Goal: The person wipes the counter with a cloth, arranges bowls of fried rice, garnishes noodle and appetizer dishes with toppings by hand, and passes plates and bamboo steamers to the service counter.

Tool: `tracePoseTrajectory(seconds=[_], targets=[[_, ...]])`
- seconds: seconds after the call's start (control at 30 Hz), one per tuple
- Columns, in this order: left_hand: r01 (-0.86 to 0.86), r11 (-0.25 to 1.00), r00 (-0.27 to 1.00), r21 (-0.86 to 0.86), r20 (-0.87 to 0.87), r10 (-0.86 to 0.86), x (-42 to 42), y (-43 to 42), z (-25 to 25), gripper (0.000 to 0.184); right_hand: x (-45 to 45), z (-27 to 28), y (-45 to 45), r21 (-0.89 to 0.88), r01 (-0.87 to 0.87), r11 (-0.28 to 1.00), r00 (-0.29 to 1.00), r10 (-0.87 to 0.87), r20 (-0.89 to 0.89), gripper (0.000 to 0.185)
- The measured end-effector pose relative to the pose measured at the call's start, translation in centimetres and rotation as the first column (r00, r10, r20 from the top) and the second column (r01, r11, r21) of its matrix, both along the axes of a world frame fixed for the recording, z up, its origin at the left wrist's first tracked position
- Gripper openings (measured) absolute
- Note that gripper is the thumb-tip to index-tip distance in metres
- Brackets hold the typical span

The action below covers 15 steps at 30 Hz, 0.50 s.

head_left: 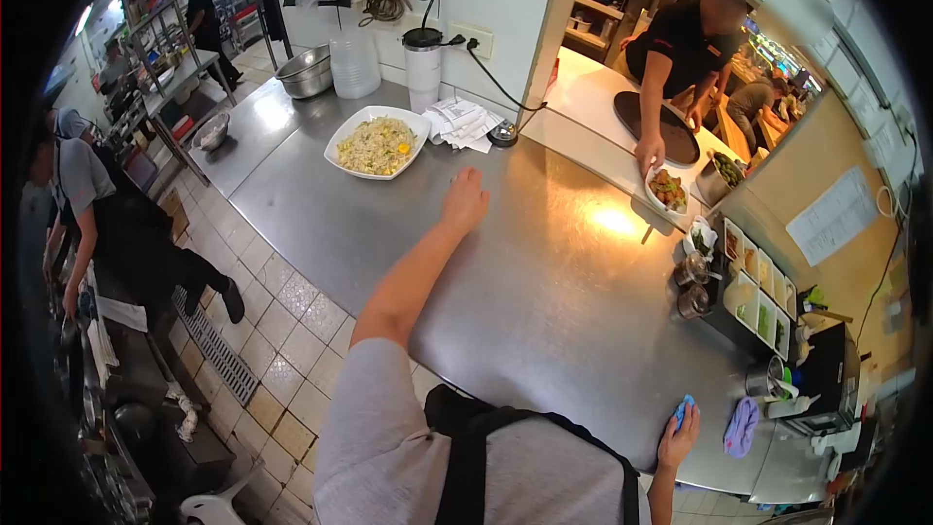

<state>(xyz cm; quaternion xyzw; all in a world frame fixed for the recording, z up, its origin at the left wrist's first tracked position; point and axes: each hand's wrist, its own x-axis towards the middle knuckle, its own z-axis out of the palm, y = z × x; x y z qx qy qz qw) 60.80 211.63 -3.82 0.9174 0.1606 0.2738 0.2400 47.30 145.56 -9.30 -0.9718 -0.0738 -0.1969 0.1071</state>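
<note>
My left hand [466, 200] is over the steel counter [505, 292], its fingers bent together; whether anything is in them is hidden. Beyond it to the left is a square white bowl of fried rice [375, 146], and crumpled paper slips [463, 123] lie behind it, beside a small bell [502, 134]. At the lower right, my right hand [678, 439] rests at the counter's near edge on a blue cloth [686, 410], with its fingers around it. A folded purple cloth [742, 427] lies to the right of that hand.
Across the pass, a person's hand [650, 150] touches a small dish of food [668, 191] beside a dark round tray [632, 117]. Topping containers [758, 277] and jars [692, 301] line the right side. A metal bowl [306, 73] stands back left. Several people work at left.
</note>
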Motion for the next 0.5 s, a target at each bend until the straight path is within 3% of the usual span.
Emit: tracePoseTrajectory(seconds=[0.23, 0.5], targets=[[-0.110, 0.946, 0.990, 0.306, -0.053, 0.132, 9.5, 5.6, 0.9, 0.066, 0.1, 0.9, 1.2, -0.014, 0.073, 0.997, 0.994, -0.074, -0.084, 0.047], [-0.211, 0.935, 0.958, 0.285, -0.127, 0.255, 12.2, 7.6, -3.2, 0.072, 0.3, 1.0, 1.5, -0.040, 0.084, 0.996, 0.990, -0.088, -0.106, 0.047]])
